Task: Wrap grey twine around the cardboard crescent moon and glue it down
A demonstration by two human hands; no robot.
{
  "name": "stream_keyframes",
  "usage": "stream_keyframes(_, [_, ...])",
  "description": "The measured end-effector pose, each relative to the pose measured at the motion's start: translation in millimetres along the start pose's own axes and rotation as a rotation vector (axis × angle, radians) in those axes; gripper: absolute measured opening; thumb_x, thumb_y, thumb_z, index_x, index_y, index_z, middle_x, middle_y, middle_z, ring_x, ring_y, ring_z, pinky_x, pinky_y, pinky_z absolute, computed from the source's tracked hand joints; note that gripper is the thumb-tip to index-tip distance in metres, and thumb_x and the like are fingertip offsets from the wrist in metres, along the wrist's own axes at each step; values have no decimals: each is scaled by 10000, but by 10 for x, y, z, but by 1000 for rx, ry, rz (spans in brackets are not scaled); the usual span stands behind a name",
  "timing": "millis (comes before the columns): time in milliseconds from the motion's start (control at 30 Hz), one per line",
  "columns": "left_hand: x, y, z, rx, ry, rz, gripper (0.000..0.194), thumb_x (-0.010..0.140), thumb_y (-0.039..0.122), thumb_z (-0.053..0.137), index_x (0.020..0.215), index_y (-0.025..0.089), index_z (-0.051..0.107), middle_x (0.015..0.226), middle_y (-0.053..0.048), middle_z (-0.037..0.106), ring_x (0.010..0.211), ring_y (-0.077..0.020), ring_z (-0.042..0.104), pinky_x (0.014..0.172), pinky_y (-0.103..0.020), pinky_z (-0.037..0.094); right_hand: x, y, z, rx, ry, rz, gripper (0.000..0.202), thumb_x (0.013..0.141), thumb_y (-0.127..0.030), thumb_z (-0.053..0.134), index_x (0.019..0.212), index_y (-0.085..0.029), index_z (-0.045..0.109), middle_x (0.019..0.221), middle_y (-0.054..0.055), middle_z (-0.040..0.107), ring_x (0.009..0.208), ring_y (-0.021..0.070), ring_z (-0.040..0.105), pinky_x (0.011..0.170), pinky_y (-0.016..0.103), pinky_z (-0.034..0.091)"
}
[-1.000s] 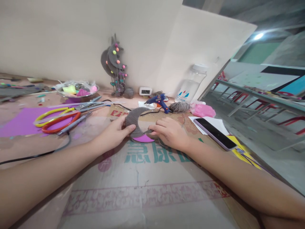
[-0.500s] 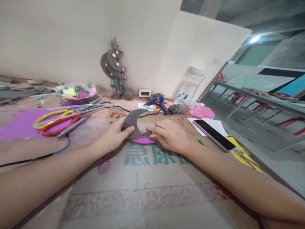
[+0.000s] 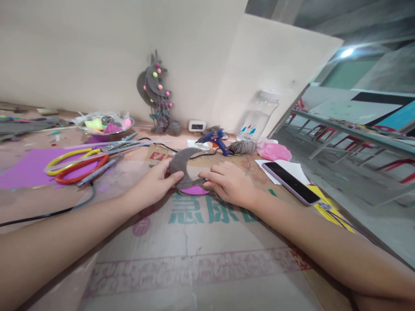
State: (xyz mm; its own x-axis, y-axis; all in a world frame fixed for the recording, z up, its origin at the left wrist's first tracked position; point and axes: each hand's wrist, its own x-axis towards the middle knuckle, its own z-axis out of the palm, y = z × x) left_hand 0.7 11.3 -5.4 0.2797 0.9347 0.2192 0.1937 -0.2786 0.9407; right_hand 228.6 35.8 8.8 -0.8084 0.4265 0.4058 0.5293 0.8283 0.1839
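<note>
A crescent moon wrapped in grey yarn is held upright just above the cardboard, between my two hands. My left hand grips its outer curve, thumb in front and fingers behind. At the lower right tip of the crescent, my right hand pinches with thumb and forefinger. Under the crescent shows a bright purple piece, partly hidden by it. Behind the hands lies a blue glue gun, its small red light lit, with a bundle of grey yarn beside it.
Scissors with yellow and red handles lie left on purple sheets. A metal bowl of colourful bits stands behind. A decorated moon hanging leans on the wall. Rightward are a water bottle and a phone.
</note>
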Motion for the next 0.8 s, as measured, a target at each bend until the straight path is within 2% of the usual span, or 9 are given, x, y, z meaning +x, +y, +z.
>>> stream_keyframes(633, [8,-5,5,-1,14,-5,345,806,288,527,1121,145,527,1088,-87,623,963,-222,571,783,-326,454,28,-12,-2,-26,14,-22,315,925,-341,388,993,-177,648,687,32,562,660,149,481,636,285,316])
stream_keyframes(733, [10,-7,9,-18,23,-30,321,807,283,527,1098,148,531,1045,-77,633,929,-212,581,760,-312,458,17,-2,5,52,38,41,311,927,-329,381,1017,-173,634,723,42,585,694,158,511,645,284,351])
stream_keyframes(800, [11,-19,9,-28,29,-42,306,803,294,535,1074,151,541,1006,-69,639,909,-212,585,732,-304,463,7,22,18,142,85,144,305,921,-327,394,1065,-164,608,838,64,622,780,168,544,697,285,394])
